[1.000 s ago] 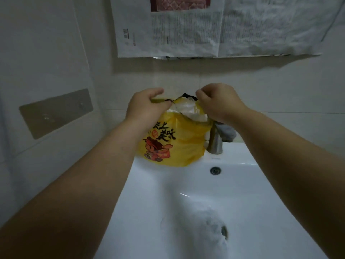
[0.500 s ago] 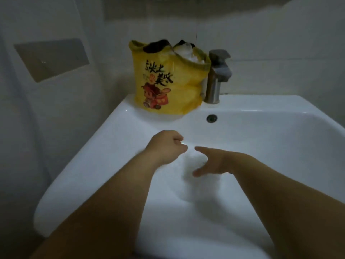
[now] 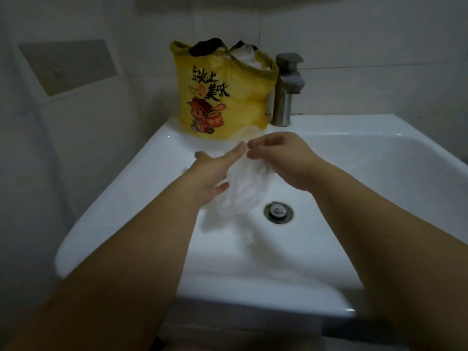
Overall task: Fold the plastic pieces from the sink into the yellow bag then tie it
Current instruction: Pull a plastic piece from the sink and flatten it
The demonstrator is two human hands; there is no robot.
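Note:
The yellow bag point(image 3: 222, 97) with black print and a cartoon figure stands upright on the sink's back left ledge, its mouth open and stuffed with white and black plastic. Above the basin a clear plastic piece point(image 3: 243, 188) hangs crumpled between my hands. My right hand point(image 3: 281, 160) pinches its top edge with curled fingers. My left hand point(image 3: 212, 173) lies flat against the plastic's left side with straight fingers.
The white sink point(image 3: 354, 173) has a metal drain plug point(image 3: 278, 211) just right of the plastic. A steel tap point(image 3: 286, 89) stands right of the bag. Tiled walls close in behind and at the left, with a grey plate point(image 3: 68, 64) on the left wall.
My hands left the bag's mouth, dropped into the basin, and have lifted a clear plastic piece from it. The view tilted down toward the sink.

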